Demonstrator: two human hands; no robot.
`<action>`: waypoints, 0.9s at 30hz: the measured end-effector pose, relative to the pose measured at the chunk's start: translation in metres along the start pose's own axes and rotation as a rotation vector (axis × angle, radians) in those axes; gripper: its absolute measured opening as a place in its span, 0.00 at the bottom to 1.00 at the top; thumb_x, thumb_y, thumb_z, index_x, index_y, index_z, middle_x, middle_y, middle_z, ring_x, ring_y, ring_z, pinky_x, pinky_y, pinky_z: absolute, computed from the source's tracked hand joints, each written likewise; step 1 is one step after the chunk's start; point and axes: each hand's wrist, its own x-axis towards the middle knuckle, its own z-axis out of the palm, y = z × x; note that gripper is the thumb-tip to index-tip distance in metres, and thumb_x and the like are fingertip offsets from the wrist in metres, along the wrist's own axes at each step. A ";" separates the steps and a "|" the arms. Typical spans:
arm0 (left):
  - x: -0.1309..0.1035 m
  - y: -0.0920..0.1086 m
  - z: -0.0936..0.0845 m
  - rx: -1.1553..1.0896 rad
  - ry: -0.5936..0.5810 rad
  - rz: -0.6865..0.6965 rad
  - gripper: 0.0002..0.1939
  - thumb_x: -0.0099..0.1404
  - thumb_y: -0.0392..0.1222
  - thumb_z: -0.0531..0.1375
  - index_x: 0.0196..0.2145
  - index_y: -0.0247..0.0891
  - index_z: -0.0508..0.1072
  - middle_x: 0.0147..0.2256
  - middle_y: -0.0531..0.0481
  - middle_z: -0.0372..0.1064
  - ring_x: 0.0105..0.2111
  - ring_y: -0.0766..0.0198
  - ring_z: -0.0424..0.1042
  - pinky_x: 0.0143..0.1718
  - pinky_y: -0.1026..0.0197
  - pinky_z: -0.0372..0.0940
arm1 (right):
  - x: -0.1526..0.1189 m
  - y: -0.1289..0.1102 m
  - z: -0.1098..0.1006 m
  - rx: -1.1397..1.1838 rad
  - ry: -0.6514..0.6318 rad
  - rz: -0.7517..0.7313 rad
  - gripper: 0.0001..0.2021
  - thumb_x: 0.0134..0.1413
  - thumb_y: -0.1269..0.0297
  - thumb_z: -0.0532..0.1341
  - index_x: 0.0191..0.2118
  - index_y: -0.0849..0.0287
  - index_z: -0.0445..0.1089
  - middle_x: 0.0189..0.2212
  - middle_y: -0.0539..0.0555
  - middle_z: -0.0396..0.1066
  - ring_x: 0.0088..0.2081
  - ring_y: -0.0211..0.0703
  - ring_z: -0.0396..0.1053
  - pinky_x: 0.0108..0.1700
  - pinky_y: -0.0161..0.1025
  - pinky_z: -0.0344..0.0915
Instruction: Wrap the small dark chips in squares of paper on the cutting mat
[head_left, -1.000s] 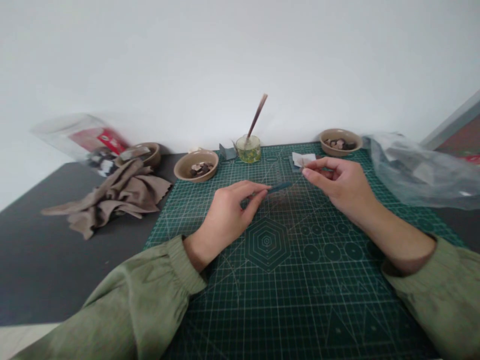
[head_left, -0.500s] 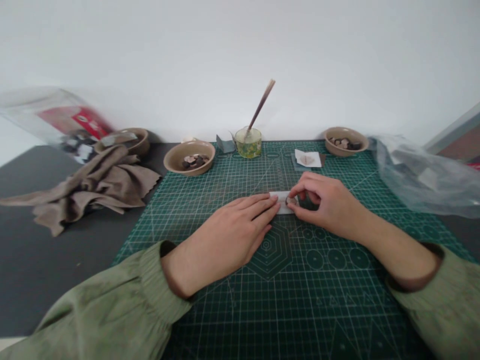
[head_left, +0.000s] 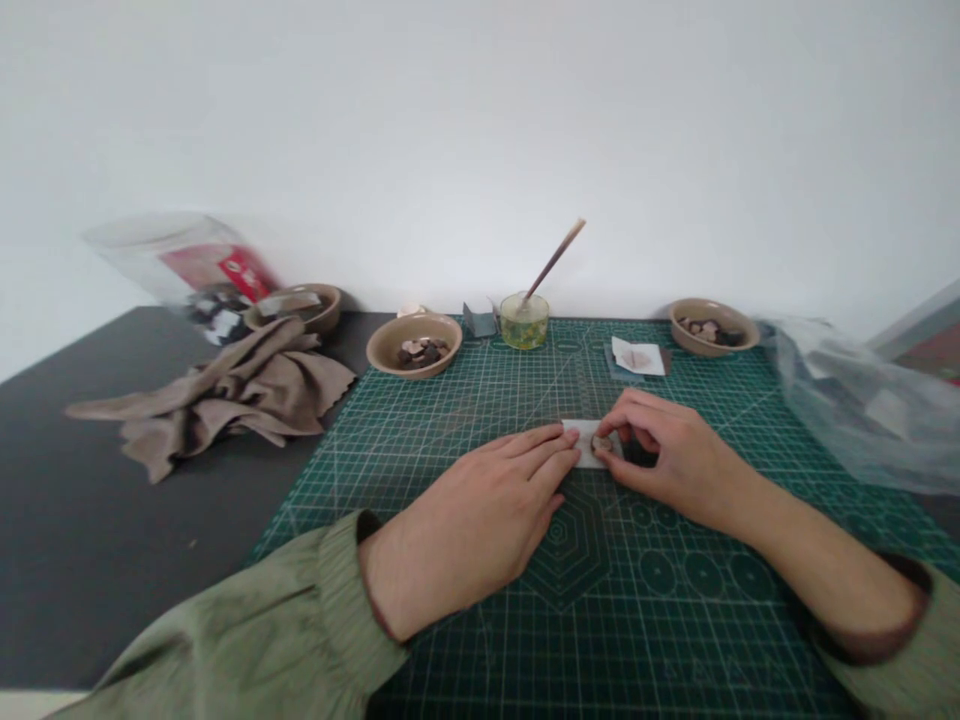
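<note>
A small white sheet [head_left: 585, 455], perhaps paper, lies flat on the green cutting mat [head_left: 480, 640]. My left hand [head_left: 487, 500] rests palm down with its fingers stretched out, the fingertips pressing on the sheet's left part. From the right, thumb and forefinger of my right hand [head_left: 671, 450] pinch a small brown disc [head_left: 601, 444] against the sheet. The disc is partly covered by the fingertips, and its material is hard to make out.
Behind stand a left bowl [head_left: 379, 357] and a right bowl [head_left: 742, 345] of small brown and dark pieces. Between them are a yellow-green cup [head_left: 517, 333] with a brush-like stick and a folded white paper [head_left: 645, 358]. A brown cloth [head_left: 247, 395] and plastic bag [head_left: 847, 410] flank the mat.
The whole scene sits lower and further right in view, as the camera has tilted. Both hands keep their places on the sheet, the right one still pinching the disc.
</note>
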 end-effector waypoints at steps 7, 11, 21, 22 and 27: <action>0.003 -0.002 0.002 0.022 0.025 0.033 0.24 0.82 0.37 0.55 0.72 0.34 0.68 0.73 0.41 0.67 0.75 0.56 0.65 0.77 0.50 0.61 | 0.006 -0.001 0.001 -0.041 0.028 0.004 0.04 0.64 0.69 0.69 0.43 0.57 0.76 0.35 0.51 0.70 0.33 0.42 0.66 0.37 0.42 0.64; 0.002 -0.002 0.002 0.048 0.029 0.033 0.24 0.82 0.37 0.55 0.72 0.33 0.68 0.73 0.41 0.67 0.74 0.56 0.66 0.78 0.49 0.61 | 0.006 -0.004 0.000 -0.019 -0.005 -0.003 0.05 0.64 0.69 0.69 0.44 0.57 0.76 0.36 0.52 0.70 0.32 0.41 0.66 0.36 0.41 0.63; 0.002 0.000 0.002 0.045 0.017 0.020 0.23 0.82 0.38 0.55 0.70 0.35 0.70 0.73 0.40 0.67 0.74 0.54 0.66 0.77 0.47 0.62 | 0.007 -0.004 -0.001 -0.048 0.026 0.008 0.04 0.64 0.68 0.69 0.42 0.57 0.77 0.35 0.51 0.70 0.31 0.41 0.65 0.36 0.42 0.62; 0.002 0.000 0.002 0.047 0.017 0.022 0.23 0.82 0.38 0.55 0.70 0.35 0.70 0.73 0.40 0.66 0.74 0.54 0.66 0.77 0.47 0.62 | 0.007 -0.005 0.000 -0.039 0.018 0.004 0.03 0.64 0.69 0.69 0.43 0.57 0.77 0.35 0.51 0.70 0.31 0.41 0.65 0.36 0.42 0.62; 0.001 0.000 0.001 0.042 0.032 0.025 0.23 0.83 0.39 0.56 0.71 0.35 0.69 0.73 0.40 0.67 0.73 0.52 0.67 0.75 0.45 0.65 | 0.002 -0.004 -0.005 -0.041 -0.009 0.007 0.04 0.64 0.69 0.69 0.44 0.59 0.77 0.36 0.51 0.70 0.31 0.41 0.65 0.36 0.41 0.61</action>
